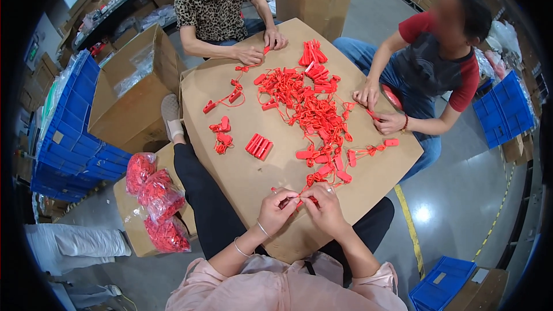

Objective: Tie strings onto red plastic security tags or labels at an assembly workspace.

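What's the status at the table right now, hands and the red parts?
Left hand and right hand together, pinching one red cord piece. Red pile mid-board, apart. Nothing between.

Head camera looks steeply down, close above cardboard tabletop (242,178).

Bright, even overhead light, soft short shadows only, e.g. under the hands on the flat brown cardboard sheet (242,178) used as a tabletop; glare spot on the glossy grey concrete floor (423,214) just right of that sheet. Strong fisheye: black vignette rings the frame, and edges far from the sheet bow hard, like the stacked blue plastic crates (69,144) to its left. Centre of the sheet sharp, tangled red plastic tags (305,103) crisp; corners soft and smeared, one face beyond the sheet blurred.
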Available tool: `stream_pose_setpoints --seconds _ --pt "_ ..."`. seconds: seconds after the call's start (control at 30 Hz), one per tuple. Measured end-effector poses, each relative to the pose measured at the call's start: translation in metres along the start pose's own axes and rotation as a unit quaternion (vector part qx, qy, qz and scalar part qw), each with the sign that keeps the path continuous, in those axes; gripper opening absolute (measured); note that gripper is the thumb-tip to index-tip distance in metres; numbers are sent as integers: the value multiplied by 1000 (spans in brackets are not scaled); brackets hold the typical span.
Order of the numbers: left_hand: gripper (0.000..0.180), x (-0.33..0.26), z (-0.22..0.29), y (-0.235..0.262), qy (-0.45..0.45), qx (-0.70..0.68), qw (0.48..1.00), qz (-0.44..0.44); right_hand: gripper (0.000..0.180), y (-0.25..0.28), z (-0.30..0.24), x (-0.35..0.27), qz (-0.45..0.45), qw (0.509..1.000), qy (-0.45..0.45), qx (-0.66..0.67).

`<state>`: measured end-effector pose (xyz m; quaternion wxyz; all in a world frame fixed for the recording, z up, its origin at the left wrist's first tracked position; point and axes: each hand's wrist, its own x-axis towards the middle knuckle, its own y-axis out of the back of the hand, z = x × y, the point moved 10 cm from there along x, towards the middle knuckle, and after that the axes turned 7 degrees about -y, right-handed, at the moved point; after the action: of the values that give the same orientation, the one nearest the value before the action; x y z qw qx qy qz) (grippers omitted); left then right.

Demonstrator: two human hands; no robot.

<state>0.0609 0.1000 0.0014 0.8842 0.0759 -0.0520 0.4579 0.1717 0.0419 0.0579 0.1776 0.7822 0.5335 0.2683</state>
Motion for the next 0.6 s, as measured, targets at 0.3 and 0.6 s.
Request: stream_pose_setpoints --seconds 0.3,0.6 --pt "10 2 6 -7 -26 -4 997 -66 5 -26 47 -14 -87 929 -198 301" --pt "6 -1 -16 -12 82 -137 985 -68 7 -25 41 -8 -123 957 -153 212"
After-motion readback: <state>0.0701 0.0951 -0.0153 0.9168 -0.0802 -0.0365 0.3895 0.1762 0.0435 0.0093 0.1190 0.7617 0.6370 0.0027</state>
